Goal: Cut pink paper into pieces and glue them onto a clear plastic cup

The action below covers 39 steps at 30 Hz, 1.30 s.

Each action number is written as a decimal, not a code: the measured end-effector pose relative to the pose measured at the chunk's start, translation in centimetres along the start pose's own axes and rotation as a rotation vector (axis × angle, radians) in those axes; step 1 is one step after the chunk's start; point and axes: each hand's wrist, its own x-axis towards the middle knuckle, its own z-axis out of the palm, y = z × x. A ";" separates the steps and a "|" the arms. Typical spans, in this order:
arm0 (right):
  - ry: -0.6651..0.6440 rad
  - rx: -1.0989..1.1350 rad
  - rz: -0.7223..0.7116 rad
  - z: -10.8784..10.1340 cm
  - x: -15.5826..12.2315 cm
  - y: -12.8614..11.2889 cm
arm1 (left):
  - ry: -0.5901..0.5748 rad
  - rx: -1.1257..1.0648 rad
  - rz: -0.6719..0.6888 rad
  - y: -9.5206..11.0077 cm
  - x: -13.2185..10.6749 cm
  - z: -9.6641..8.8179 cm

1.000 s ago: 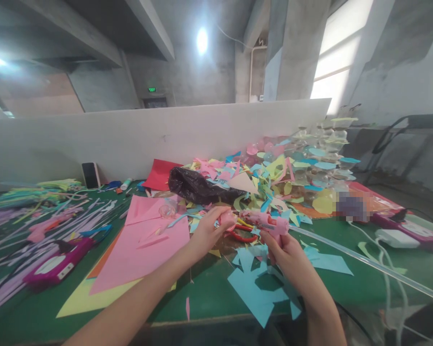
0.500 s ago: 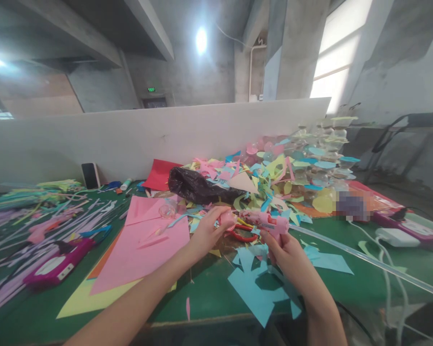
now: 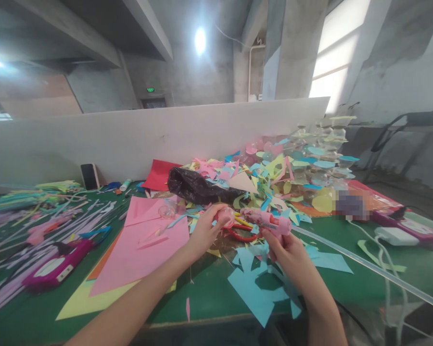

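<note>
Left hand [image 3: 205,230]: pinching ball [image 3: 226,216], fingers curling tight.
Right hand [image 3: 288,252]: gripping glue gun [image 3: 265,219], fingers wrapping handle, nozzle pointing 9 o'clock.
Scissors [image 3: 242,235]: lying at gun's 6 o'clock.

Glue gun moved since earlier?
No. The glue gun in the right hand stays above the red scissors, nozzle by the pink ball in the left hand.

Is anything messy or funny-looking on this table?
Yes. Loose paper scraps heap mid-table around a crumpled black bag. Red scissors lie partly hidden under them, below the pink glue gun in the right hand and pink ball in the left hand.
</note>
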 end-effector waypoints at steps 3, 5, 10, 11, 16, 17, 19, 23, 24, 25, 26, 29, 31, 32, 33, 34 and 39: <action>-0.027 -0.006 -0.006 0.0 0.0 0.0 | 0.008 -0.001 -0.021 0.0 -0.1 -0.1; -0.032 -0.021 0.000 0.1 0.0 0.0 | 0.015 0.002 -0.029 0.0 -0.1 0.0; -0.036 -0.054 0.016 0.2 0.2 0.3 | 0.015 -0.002 -0.049 0.0 -0.1 0.0; -0.036 -0.057 0.019 0.2 0.2 0.3 | 0.015 -0.001 -0.054 0.1 -0.1 -0.1; -0.055 -0.042 0.027 0.2 0.3 0.5 | 0.026 0.008 -0.049 0.3 -0.1 -0.1; -0.057 -0.040 0.029 0.2 0.3 0.5 | 0.026 0.010 -0.046 0.3 -0.1 -0.2; -0.053 -0.038 0.036 0.2 0.4 0.7 | 0.024 0.012 -0.043 0.3 -0.1 -0.2; -0.059 -0.027 0.050 0.2 0.5 0.8 | 0.023 0.008 -0.044 0.3 -0.1 -0.2; -0.063 -0.023 0.048 0.2 0.5 0.7 | 0.025 0.009 -0.043 0.3 -0.1 -0.2; -0.067 -0.021 0.047 0.2 0.4 0.6 | 0.025 0.009 -0.042 0.3 0.0 -0.2; -0.068 -0.021 0.046 0.2 0.4 0.5 | 0.024 0.010 -0.042 0.4 0.0 -0.2; -0.067 -0.027 0.049 0.2 0.2 0.0 | 0.017 0.012 -0.048 0.4 0.0 -0.2; -0.062 -0.022 0.038 0.1 0.1 -0.3 | 0.016 0.012 -0.052 0.3 -0.1 -0.2; -0.061 -0.019 0.032 0.1 0.1 -0.4 | 0.016 0.012 -0.053 0.3 -0.1 -0.2; -0.060 -0.017 0.027 0.1 0.1 -0.5 | 0.018 0.012 -0.051 0.3 -0.1 -0.2; -0.060 -0.016 0.026 0.1 0.1 -0.5 | 0.020 0.012 -0.048 0.3 0.0 -0.2; -0.065 -0.016 0.042 0.2 0.2 -0.3 | 0.029 0.022 -0.040 0.3 0.0 -0.2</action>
